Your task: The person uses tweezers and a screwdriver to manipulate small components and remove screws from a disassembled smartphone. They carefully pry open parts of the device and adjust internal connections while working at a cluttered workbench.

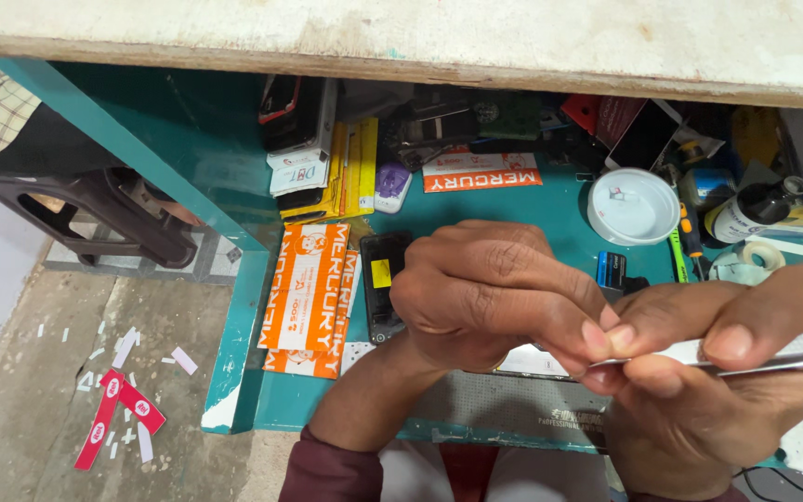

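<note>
Hands: left hand [485, 293], right hand [717, 372] pinch thin metal tool [773, 349] (perhaps tweezers); orange packets [307, 288] left.

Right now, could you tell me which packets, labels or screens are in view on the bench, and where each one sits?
Orange and white packets: flat rectangles, left of the left hand.
Dark phone: by the left hand, small yellow square sticker on it.
Orange and white strip packet: further back, behind the hands.
Yellow packets: stacked upright, back left.
Dark bottle: white label, lying far right.
Red and white strips: on the floor, left.
</note>
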